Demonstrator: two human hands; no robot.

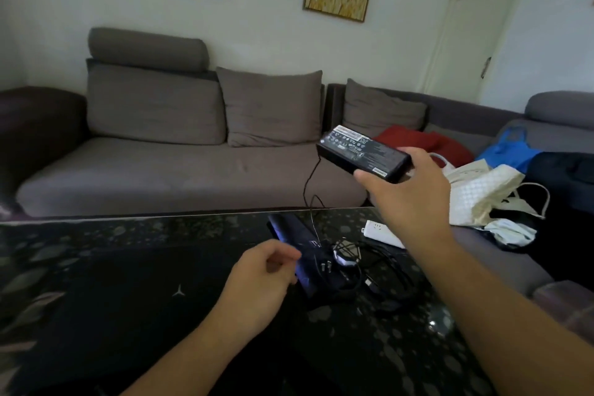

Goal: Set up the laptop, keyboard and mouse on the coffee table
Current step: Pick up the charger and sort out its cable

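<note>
A closed black laptop (135,296) with a small star logo lies on the dark patterned coffee table (385,357). My right hand (414,193) holds a black power brick (363,153) up above the table's far edge, its thin cable (308,190) hanging down to the table. My left hand (260,280) hovers over the laptop's right edge with fingers loosely curled, holding nothing. Next to it lies a dark keyboard (299,251), partly under a tangle of black cables (369,270). A mouse (345,255) sits among the cables with a plug beside it.
A white power strip (382,233) lies at the table's far right edge. A grey sofa (193,157) runs behind the table. On its right part lie a red cloth (424,141), a blue bag (511,151) and white bags (482,193).
</note>
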